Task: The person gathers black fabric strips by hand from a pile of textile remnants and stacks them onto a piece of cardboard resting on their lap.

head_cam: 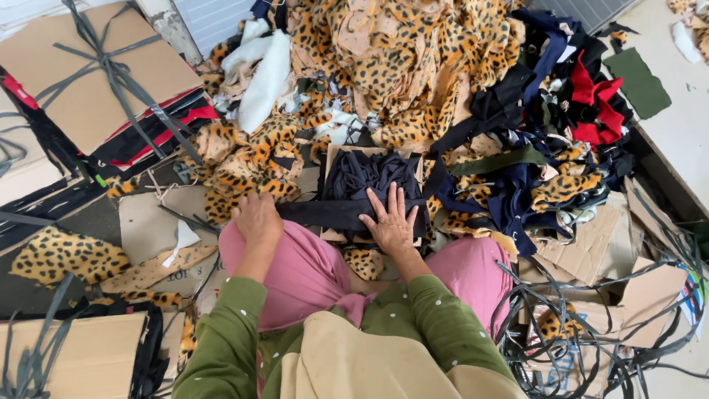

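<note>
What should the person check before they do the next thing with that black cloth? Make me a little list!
1. Right hand flat on the black cloth stack: ok.
2. Black strip lies across the stack's front: ok.
3. Left hand gripping the strip's end: cannot tell; it rests at the end, fingers curled.
4. Cardboard under the stack: ok, edges show.
5. Leopard-print scraps kept off the stack: not ok, they crowd its sides.

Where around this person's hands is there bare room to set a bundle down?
Little. Bare floor shows at the right, past the red and navy scraps. Flat cardboard lies left of the left hand. Around the right hand, on black cloth, leopard scraps crowd everything.
</note>
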